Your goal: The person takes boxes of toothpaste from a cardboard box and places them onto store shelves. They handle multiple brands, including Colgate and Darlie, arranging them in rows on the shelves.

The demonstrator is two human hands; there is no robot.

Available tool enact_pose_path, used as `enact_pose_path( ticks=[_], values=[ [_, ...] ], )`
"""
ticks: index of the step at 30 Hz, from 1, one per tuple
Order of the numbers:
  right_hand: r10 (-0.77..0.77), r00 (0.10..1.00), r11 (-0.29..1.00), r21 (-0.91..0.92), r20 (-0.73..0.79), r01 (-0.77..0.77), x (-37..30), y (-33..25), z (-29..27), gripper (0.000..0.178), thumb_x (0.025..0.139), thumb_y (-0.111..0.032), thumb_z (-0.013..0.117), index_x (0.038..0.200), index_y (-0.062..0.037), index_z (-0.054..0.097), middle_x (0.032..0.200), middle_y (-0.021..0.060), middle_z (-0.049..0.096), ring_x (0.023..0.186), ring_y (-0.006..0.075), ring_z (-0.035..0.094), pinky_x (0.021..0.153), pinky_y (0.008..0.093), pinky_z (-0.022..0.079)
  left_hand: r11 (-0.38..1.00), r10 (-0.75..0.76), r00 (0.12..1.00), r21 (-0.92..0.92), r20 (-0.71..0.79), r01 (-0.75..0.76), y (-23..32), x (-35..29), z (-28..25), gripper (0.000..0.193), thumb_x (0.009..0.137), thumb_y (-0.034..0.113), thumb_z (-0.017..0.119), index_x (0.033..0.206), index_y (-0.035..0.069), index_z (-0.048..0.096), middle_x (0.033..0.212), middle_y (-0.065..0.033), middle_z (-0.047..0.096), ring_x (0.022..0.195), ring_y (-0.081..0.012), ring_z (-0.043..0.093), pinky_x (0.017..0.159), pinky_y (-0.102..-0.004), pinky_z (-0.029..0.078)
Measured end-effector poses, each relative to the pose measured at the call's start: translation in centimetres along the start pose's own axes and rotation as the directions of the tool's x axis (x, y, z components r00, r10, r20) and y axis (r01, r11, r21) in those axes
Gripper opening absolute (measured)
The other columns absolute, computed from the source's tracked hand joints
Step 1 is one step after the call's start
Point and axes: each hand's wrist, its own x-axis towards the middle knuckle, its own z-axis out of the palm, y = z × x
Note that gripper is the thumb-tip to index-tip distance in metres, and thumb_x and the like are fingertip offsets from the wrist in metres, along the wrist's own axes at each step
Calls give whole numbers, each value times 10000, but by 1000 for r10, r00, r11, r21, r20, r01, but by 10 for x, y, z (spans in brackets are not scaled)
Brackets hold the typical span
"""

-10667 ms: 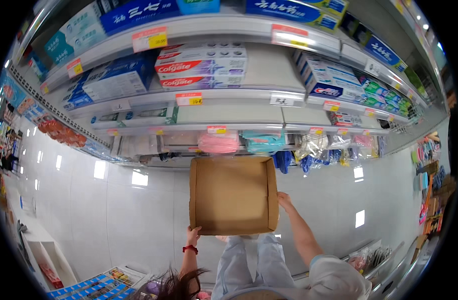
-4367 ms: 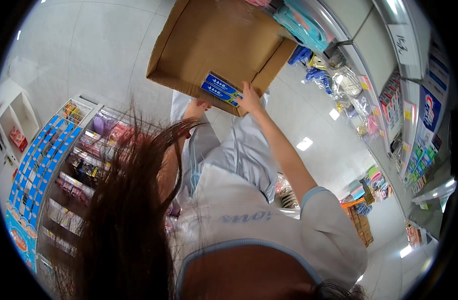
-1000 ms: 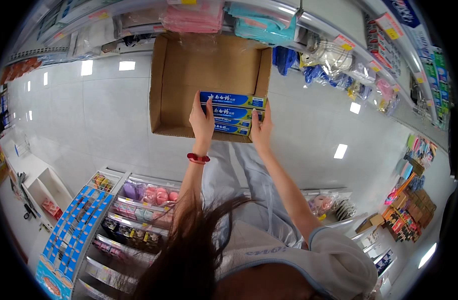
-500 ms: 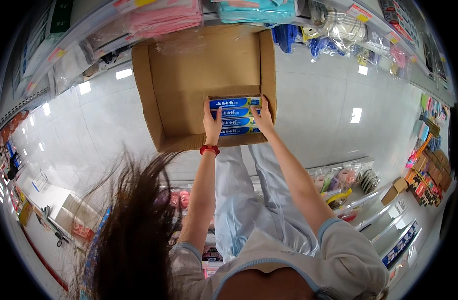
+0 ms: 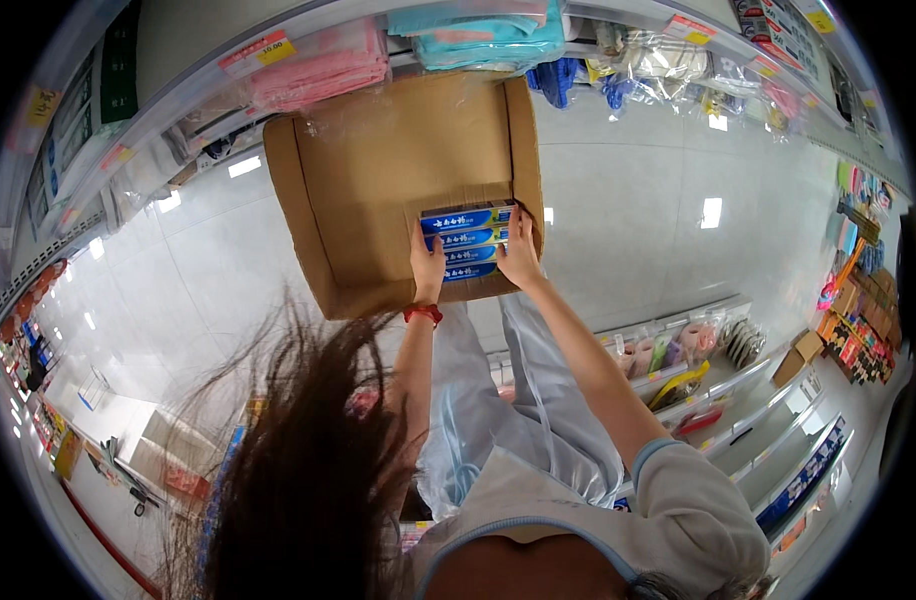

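A row of several blue toothpaste boxes [image 5: 468,239] lies side by side in the near right part of an open cardboard carton [image 5: 403,140]. My left hand [image 5: 428,265] is closed on the left end of the row, its thumb on top of the boxes. My right hand [image 5: 520,256] grips the right end, with fingers along the far right corner and thumb near the side. The row sits between both hands, against the carton's near right corner. A red band [image 5: 423,314] is around my left wrist. The undersides of the boxes are hidden.
Beyond the carton, a shelf holds pink packs [image 5: 323,72] and turquoise packs [image 5: 488,40], with bagged goods [image 5: 663,60] to the right. Loose hair [image 5: 303,460] covers the lower left. Low shelves [image 5: 678,385] stand near right, and tiled floor [image 5: 628,190] spreads beside the carton.
The view has shifted slightly, and the hands with the row of boxes appear a little lower in the picture. Both hands keep their grip on the boxes. Hair now covers more of my left forearm.
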Motion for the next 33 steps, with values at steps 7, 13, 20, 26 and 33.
enact_pose_path(
  ticks=[7,13,20,26,33],
  values=[
    [-94,995,962,-255,41,101,5,-32,-31,666,683,-37,622,1284,27,343,1305,172,321,1239,350,319,983,395,362,998,19,995,59,102,-25,-3,9,-11,469,808,35,537,1257,-8,408,1174,-203,531,1052,-335,539,890,-364,433],
    [-194,969,886,-397,155,241,26,-26,-26,640,660,-64,663,1236,-8,390,1283,146,360,1218,324,345,1004,442,315,1000,-15,999,12,32,14,-11,5,-9,449,804,34,528,1242,7,431,1154,-202,546,1042,-322,548,874,-346,440],
    [-145,941,892,-371,306,258,36,-25,-35,578,692,-60,628,1228,-32,415,1237,120,402,1201,298,364,988,422,333,958,-269,954,136,133,251,13,-4,-20,490,801,59,527,1281,73,431,1120,-187,579,1027,-293,575,847,-331,449],
    [-184,874,781,-473,450,408,62,-24,-40,449,699,-77,625,1121,-11,486,1137,140,463,1114,309,441,955,413,365,984,-164,982,-48,98,170,5,-8,-14,560,791,36,549,1323,45,377,1192,-174,548,1078,-290,546,882,-315,428],
    [-73,859,766,-523,506,373,64,-34,-42,440,695,-69,592,1117,3,493,1111,175,483,1081,342,461,911,409,397,989,-98,992,-99,77,105,-24,-10,-3,631,791,73,571,1362,40,303,1284,-203,457,1162,-316,473,934,-339,399]
  ],
)
